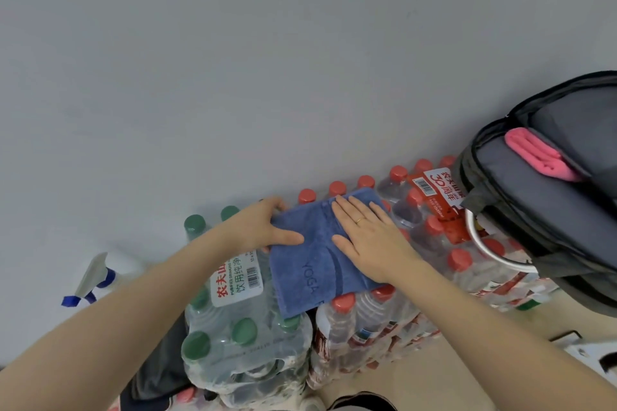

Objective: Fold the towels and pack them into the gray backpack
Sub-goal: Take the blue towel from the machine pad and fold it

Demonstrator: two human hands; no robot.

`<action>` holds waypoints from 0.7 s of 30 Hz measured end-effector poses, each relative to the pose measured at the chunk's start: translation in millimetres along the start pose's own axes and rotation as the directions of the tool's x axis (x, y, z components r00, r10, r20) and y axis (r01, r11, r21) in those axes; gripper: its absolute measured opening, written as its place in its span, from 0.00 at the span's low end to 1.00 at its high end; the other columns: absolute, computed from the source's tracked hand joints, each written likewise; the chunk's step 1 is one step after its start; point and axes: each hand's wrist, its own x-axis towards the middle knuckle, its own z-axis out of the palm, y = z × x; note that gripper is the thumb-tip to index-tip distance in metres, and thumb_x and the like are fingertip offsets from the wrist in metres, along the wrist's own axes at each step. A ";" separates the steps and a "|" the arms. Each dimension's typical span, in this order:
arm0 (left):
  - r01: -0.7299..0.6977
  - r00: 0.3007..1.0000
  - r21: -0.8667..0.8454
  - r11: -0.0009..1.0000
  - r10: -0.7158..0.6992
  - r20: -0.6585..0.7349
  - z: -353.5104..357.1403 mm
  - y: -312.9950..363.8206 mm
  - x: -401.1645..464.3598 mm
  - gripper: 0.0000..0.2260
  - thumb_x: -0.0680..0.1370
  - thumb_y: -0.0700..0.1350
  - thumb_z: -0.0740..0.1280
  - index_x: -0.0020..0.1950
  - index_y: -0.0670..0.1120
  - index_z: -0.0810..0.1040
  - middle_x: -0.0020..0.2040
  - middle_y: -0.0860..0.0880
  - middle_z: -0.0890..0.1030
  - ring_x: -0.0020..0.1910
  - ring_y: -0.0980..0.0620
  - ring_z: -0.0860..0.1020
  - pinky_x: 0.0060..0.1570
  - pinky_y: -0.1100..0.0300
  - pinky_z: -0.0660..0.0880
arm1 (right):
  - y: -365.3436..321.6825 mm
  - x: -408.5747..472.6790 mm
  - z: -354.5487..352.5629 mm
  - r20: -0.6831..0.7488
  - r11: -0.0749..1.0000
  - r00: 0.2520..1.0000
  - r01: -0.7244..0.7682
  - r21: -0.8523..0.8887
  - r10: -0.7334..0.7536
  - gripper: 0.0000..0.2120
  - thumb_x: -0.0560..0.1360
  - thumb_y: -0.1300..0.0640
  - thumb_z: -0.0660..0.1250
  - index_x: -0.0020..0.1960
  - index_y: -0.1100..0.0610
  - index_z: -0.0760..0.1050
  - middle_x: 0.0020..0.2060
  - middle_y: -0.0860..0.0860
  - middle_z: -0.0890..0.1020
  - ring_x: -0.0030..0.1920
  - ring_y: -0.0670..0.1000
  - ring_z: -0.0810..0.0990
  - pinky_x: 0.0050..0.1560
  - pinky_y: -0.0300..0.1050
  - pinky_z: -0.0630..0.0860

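Observation:
A folded blue towel [314, 264] marked "YOGA" lies on top of shrink-wrapped packs of water bottles. My left hand [263, 227] grips its left edge, thumb on top and fingers under the edge. My right hand [367, 233] presses flat on the towel's right half, fingers spread, a ring on one finger. The gray backpack [547, 210] sits to the right on the bottle packs, unzipped. A folded pink towel [537, 157] sticks out of its opening.
A pack of green-capped bottles [233, 337] stands at the lower left, packs of red-capped bottles [434, 243] fill the middle and right. A white spray bottle [103, 274] with a blue trigger lies by the gray wall [233, 60]. Dark cloth [160, 374] lies at the bottom left.

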 end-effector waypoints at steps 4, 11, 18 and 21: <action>0.120 0.993 -0.261 0.958 -0.113 0.041 8.9 -12.9 -20.5 0.11 0.72 0.40 0.71 0.53 0.45 0.76 0.45 0.47 0.81 0.37 0.57 0.79 0.35 0.66 0.76 | -1.8 -1.0 -2.0 0.011 1.000 1.000 0.001 0.010 -0.002 0.43 0.67 0.34 0.22 0.76 0.54 0.41 0.76 0.48 0.45 0.76 0.47 0.43 0.74 0.45 0.39; 0.014 0.983 -0.678 0.734 -0.133 -0.123 35.9 14.2 -22.8 0.05 0.79 0.41 0.61 0.54 0.44 0.72 0.48 0.46 0.80 0.44 0.49 0.80 0.43 0.57 0.80 | -2.2 -1.3 -3.5 0.031 1.000 1.000 0.001 0.021 -0.002 0.42 0.67 0.34 0.26 0.76 0.55 0.40 0.76 0.49 0.44 0.76 0.47 0.42 0.73 0.44 0.38; -0.101 0.979 -0.632 0.768 -0.037 -0.201 71.9 71.7 8.7 0.06 0.77 0.40 0.64 0.41 0.45 0.69 0.34 0.47 0.76 0.22 0.60 0.75 0.25 0.67 0.72 | 26.5 -3.8 -39.5 0.050 0.087 0.946 -0.082 0.993 0.320 0.14 0.81 0.60 0.52 0.58 0.57 0.74 0.61 0.56 0.77 0.60 0.49 0.76 0.64 0.40 0.70; -0.132 0.986 -0.535 0.834 0.054 -0.158 85.4 83.6 18.7 0.06 0.79 0.40 0.61 0.42 0.44 0.71 0.36 0.45 0.77 0.27 0.58 0.77 0.27 0.69 0.74 | 40.8 -12.6 -46.0 0.070 0.059 0.867 -0.113 0.992 0.494 0.14 0.81 0.61 0.50 0.56 0.61 0.74 0.52 0.55 0.79 0.49 0.46 0.78 0.43 0.27 0.74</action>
